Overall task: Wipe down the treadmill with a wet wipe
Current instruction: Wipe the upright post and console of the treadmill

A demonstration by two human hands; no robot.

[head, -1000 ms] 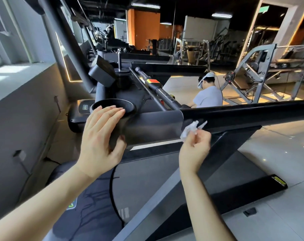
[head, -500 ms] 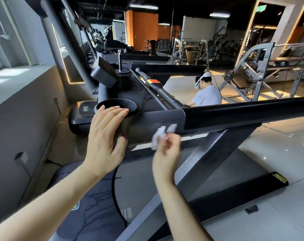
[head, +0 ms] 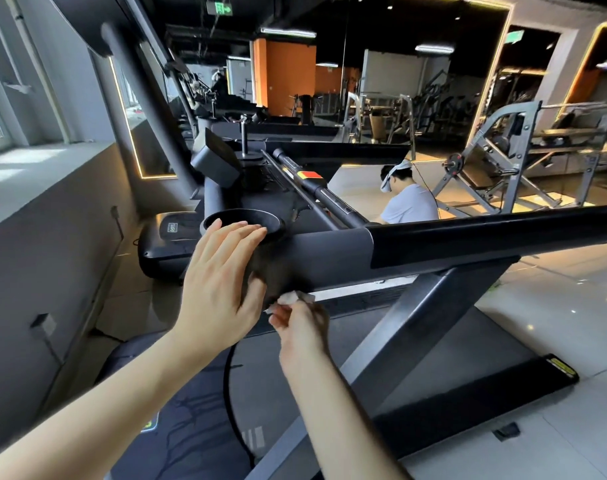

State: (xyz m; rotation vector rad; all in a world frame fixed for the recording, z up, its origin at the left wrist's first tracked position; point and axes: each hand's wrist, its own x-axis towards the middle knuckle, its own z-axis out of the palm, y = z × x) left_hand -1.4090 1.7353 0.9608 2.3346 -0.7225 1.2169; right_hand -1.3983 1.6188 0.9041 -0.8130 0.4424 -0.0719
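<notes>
A gym floor of pale glossy tiles (head: 555, 306) lies under a row of machines beside a grey windowed wall. Nearest, the 2 forearms reach forward over the treadmill (head: 330, 258). The right hand (head: 300, 327), held low, pinches a crumpled white wet wipe (head: 290, 298) against the underside of the grey handrail, just beside the left thumb. The left hand (head: 219, 278) lies flat on the rail's end, fingers straight and together, their tips touching the rim of the round cup holder (head: 246, 221). Beyond the rail a person in a white shirt (head: 409, 206) crouches near a steel weight rack (head: 496, 164).
</notes>
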